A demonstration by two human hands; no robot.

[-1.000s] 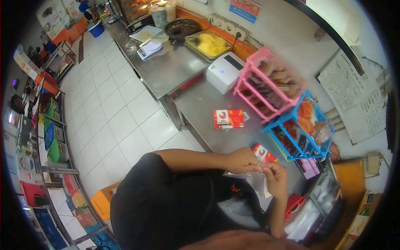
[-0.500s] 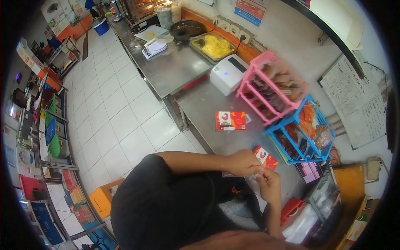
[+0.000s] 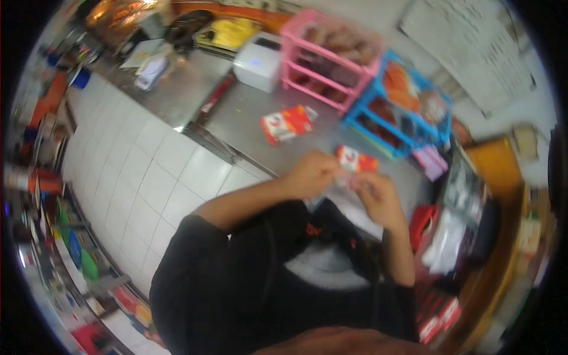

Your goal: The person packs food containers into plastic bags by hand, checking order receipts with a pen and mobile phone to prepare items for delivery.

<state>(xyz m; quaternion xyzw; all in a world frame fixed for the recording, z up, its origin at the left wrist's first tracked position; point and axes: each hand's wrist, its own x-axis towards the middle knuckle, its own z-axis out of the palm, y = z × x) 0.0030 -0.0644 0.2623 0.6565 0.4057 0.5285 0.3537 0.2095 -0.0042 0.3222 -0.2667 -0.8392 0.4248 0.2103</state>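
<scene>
Pinching clear filmy plastic (image 3: 342, 180) with left fingers (image 3: 326, 167) and right fingers (image 3: 365, 184), beside red-and-white cardboard box (image 3: 356, 158): probably light, slippery, best held edgewise!

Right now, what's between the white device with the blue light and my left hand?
In the head view, a red-and-white box lies on the steel table between the white device and your left hand.

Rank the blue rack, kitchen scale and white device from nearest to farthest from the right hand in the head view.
1. Blue rack, beyond the right hand
2. White device, left of the blue rack
3. Kitchen scale, upper left, farthest
</scene>
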